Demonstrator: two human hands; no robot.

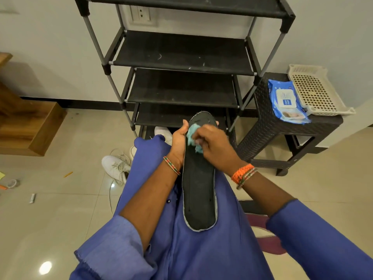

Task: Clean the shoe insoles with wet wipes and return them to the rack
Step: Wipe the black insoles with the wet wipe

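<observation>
Head view: I am steadying the black insole (198,190) on my lap, its long axis pointing toward the rack (181,55), left hand (178,143) gripping its edge, right hand (214,147) pinching the wet wipe (192,139) near its toe.

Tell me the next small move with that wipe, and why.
Probably drag the wet wipe down toward the heel. The right hand holds it bunched near the toe of the black insole, which the left hand grips by its edge; the long lower stretch lies uncovered.
</observation>
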